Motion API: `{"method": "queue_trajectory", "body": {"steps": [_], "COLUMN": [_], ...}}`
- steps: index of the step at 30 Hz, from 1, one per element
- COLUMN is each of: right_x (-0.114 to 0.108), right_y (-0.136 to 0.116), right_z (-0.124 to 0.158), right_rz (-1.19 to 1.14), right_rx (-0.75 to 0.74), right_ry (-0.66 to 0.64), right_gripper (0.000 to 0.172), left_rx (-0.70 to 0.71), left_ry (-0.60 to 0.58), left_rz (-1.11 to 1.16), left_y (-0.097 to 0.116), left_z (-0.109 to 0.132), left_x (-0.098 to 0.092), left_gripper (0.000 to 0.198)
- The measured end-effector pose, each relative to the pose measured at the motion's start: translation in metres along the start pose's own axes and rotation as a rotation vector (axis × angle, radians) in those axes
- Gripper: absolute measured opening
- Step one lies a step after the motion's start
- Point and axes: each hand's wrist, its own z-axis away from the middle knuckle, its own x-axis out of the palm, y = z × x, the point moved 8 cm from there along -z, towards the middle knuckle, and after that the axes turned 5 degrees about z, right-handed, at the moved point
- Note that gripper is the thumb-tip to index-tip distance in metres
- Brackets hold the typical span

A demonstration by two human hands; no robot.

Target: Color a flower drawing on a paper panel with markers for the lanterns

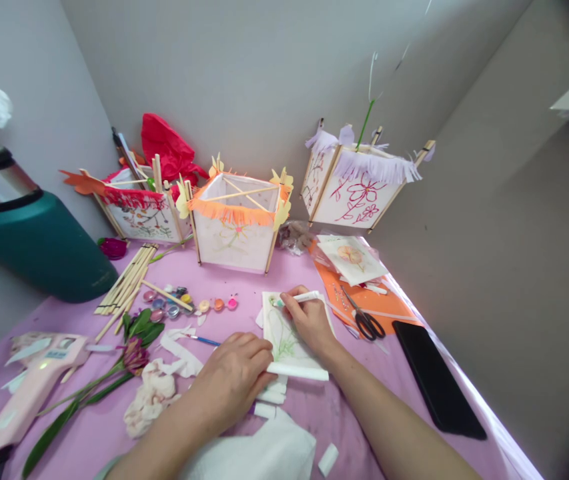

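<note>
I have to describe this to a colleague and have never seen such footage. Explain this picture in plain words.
There is no machine here, only a person's two bare hands. The single picture comes from a camera worn on the head, looking forward and down. The right hand holds a white pen, its tip near the top left of a sheet bearing a green drawing. The left hand rests at the sheet's lower left edge; whether it pinches anything is unclear. On the purple cloth are a pink glue gun, a flower, wooden sticks and a flat black slab, probably a phone. Beyond the hands stands a paper-sided box with orange fringe.
</note>
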Motion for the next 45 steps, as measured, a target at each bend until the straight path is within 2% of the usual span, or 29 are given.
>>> {"method": "queue_trajectory", "body": {"steps": [7,23,30,36,45], "right_x": [-0.005,-0.003,0.000,-0.003,0.001], "right_y": [0.011,0.000,0.001,0.004,0.003], "right_z": [-0.003,0.000,0.000,0.000,0.000], "right_rz": [-0.105,0.014,-0.008,-0.088,-0.028], "right_rx": [0.043,-0.020,0.001,0.034,0.011], "right_ry": [0.066,0.025,0.000,0.031,-0.017], "right_gripper": [0.030,0.029,0.029,0.027,0.030], "left_rx": [0.001,0.014,0.010,0.001,0.002], "left_ry": [0.003,0.010,0.011,0.002,0.001], "left_rz": [0.000,-0.003,0.001,-0.001,-0.009], "left_y": [0.001,0.000,0.000,0.000,0.000], "left_z": [0.000,-0.001,-0.001,-0.001,0.000], "left_x": [-0.001,0.000,0.000,0.000,0.001], "left_gripper": [0.011,0.011,0.011,0.011,0.011]}}
